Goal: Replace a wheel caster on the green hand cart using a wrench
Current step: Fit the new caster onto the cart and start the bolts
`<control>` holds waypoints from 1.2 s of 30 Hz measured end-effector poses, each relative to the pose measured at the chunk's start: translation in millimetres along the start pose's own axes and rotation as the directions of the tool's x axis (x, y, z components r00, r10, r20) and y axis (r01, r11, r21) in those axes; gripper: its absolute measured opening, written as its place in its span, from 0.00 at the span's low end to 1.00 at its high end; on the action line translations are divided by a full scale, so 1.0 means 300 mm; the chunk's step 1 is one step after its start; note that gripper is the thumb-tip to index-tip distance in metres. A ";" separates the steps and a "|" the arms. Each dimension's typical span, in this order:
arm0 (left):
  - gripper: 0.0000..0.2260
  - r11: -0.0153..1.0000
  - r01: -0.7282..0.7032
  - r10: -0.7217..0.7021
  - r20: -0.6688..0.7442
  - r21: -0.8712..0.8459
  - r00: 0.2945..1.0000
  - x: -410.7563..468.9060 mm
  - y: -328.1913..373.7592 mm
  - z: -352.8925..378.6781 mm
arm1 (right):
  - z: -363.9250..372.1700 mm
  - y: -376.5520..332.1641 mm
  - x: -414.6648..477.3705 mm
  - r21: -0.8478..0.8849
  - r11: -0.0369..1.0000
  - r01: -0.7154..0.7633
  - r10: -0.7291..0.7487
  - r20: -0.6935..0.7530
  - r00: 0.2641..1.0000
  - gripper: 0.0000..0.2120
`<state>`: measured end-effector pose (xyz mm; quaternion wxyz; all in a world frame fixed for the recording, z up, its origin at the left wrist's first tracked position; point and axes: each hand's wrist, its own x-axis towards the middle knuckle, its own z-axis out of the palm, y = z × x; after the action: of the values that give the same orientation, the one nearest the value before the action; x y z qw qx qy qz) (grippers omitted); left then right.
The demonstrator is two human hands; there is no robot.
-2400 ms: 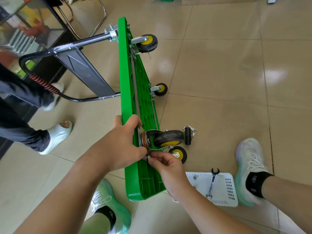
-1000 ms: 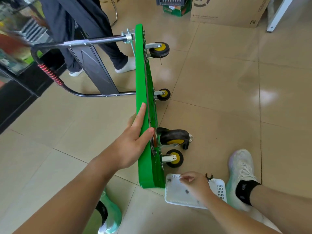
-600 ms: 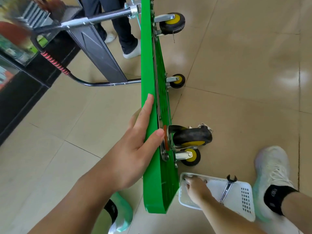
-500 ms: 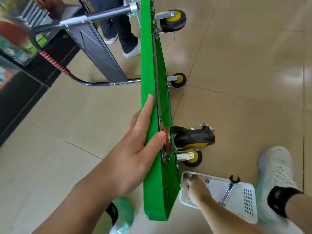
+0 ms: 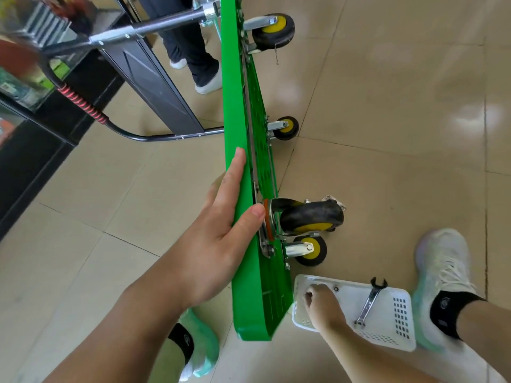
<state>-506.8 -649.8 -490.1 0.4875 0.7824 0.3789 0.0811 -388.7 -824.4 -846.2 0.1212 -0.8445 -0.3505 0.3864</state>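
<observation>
Cart (image 5: 249, 272) stands on edge, braced by your flat left hand (image 5: 218, 239), fingers straight. Caster (image 5: 309, 217) sits at its underside, likely unbolted. Right hand (image 5: 322, 302) curls in tray (image 5: 387, 335) near wrench (image 5: 370, 304); grip cannot be told. Slacken that brace and cart tips, dropping caster.

The green hand cart (image 5: 243, 286) is smooth, glossy plastic. On it, the caster (image 5: 312, 217) has a dull, scuffed black tyre, with a yellow hub and a bright metal fork. Beside the cart: white perforated plastic tray (image 5: 384, 320), shiny metal wrench (image 5: 369, 304), glossy floor tiles (image 5: 387, 111).
</observation>
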 end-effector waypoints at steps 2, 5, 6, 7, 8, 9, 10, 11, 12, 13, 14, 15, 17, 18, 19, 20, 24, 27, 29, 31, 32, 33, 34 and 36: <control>0.34 1.000 0.002 -0.002 0.014 0.011 1.000 0.002 0.003 -0.007 | -0.060 -0.038 -0.051 0.168 0.985 0.033 -0.022 -0.066 0.998 0.08; 0.33 1.000 0.007 -0.008 0.038 0.025 0.999 0.009 0.013 -0.015 | -0.197 -0.132 -0.164 0.380 0.921 0.085 -0.036 -0.133 0.990 0.06; 0.33 0.999 0.011 -0.013 0.043 0.033 0.999 0.010 0.017 -0.017 | -0.245 -0.168 -0.206 0.466 0.879 0.099 -0.038 -0.137 0.990 0.03; 0.34 0.999 0.014 -0.016 0.046 0.044 0.999 0.011 0.023 -0.019 | -0.292 -0.207 -0.245 0.559 0.820 0.121 -0.048 -0.144 0.988 0.02; 0.34 0.998 0.014 -0.017 0.050 0.054 0.999 0.012 0.027 -0.021 | -0.339 -0.244 -0.283 0.636 0.759 0.140 -0.050 -0.156 0.986 0.06; 0.34 0.998 0.014 -0.017 0.054 0.062 0.998 0.013 0.030 -0.022 | -0.384 -0.280 -0.321 0.706 0.690 0.158 -0.047 -0.174 0.984 0.09; 0.33 0.998 0.014 -0.018 0.060 0.068 0.998 0.013 0.033 -0.022 | -0.428 -0.315 -0.356 0.764 0.622 0.172 -0.040 -0.188 0.981 0.11; 0.33 0.997 0.015 -0.019 0.064 0.070 0.998 0.014 0.034 -0.024 | -0.469 -0.346 -0.387 0.814 0.552 0.184 -0.032 -0.200 0.979 0.12; 0.33 0.997 0.016 -0.021 0.068 0.072 0.997 0.014 0.035 -0.025 | -0.506 -0.372 -0.414 0.848 0.494 0.193 -0.027 -0.207 0.978 0.13; 0.33 0.997 0.016 -0.021 0.071 0.072 0.997 0.013 0.034 -0.026 | -0.542 -0.398 -0.441 0.870 0.446 0.208 -0.034 -0.215 0.976 0.14; 0.33 0.997 0.014 -0.019 0.073 0.069 0.997 0.013 0.033 -0.026 | -0.576 -0.418 -0.461 0.882 0.414 0.225 -0.048 -0.226 0.973 0.14; 0.32 0.998 0.013 -0.017 0.074 0.066 0.997 0.012 0.034 -0.026 | -0.609 -0.439 -0.479 0.891 0.385 0.243 -0.062 -0.237 0.969 0.14; 0.32 0.998 0.008 -0.013 0.074 0.062 0.997 0.012 0.032 -0.027 | -0.667 -0.475 -0.503 0.902 0.342 0.264 -0.096 -0.246 0.964 0.13; 0.32 0.998 0.007 -0.011 0.074 0.059 0.997 0.011 0.029 -0.028 | -0.691 -0.492 -0.509 0.903 0.330 0.274 -0.116 -0.249 0.961 0.13; 0.31 0.999 0.008 -0.012 0.075 0.053 0.997 0.012 0.026 -0.030 | -0.710 -0.508 -0.511 0.902 0.327 0.281 -0.136 -0.249 0.959 0.13; 0.31 0.999 0.008 -0.012 0.074 0.048 0.997 0.012 0.023 -0.031 | -0.726 -0.524 -0.508 0.898 0.331 0.289 -0.158 -0.249 0.955 0.13; 0.30 0.999 0.005 -0.008 0.073 0.045 0.997 0.011 0.012 -0.034 | -0.754 -0.584 -0.488 0.877 0.360 0.317 -0.208 -0.256 0.944 0.11; 0.30 0.999 0.001 -0.005 0.076 0.040 0.997 0.012 0.010 -0.033 | -0.750 -0.614 -0.473 0.851 0.397 0.345 -0.235 -0.269 0.934 0.10; 0.30 0.999 0.000 -0.003 0.076 0.036 0.997 0.013 0.008 -0.034 | -0.742 -0.622 -0.465 0.812 0.461 0.358 -0.254 -0.266 0.930 0.10; 0.30 1.000 -0.002 0.000 0.072 0.030 0.997 0.013 0.003 -0.033 | -0.732 -0.627 -0.460 0.781 0.509 0.361 -0.261 -0.260 0.930 0.10; 0.30 1.000 -0.004 0.002 0.065 0.028 0.998 0.013 0.000 -0.031 | -0.725 -0.629 -0.457 0.779 0.511 0.364 -0.260 -0.264 0.929 0.10; 0.30 1.000 -0.007 0.005 0.058 0.025 0.998 0.013 -0.002 -0.029 | -0.720 -0.631 -0.456 0.779 0.508 0.367 -0.255 -0.270 0.928 0.10; 0.29 1.000 -0.009 0.008 0.052 0.023 0.999 0.014 -0.004 -0.027 | -0.715 -0.633 -0.452 0.780 0.508 0.366 -0.249 -0.273 0.929 0.10; 0.30 1.000 -0.008 0.007 0.047 0.023 0.999 0.014 -0.007 -0.024 | -0.706 -0.635 -0.445 0.772 0.520 0.365 -0.239 -0.279 0.930 0.10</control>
<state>-508.5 -641.4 -489.3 0.4868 0.7912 0.3653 0.0601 -388.1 -763.8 -537.4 0.5832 -0.6442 -0.2659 0.4172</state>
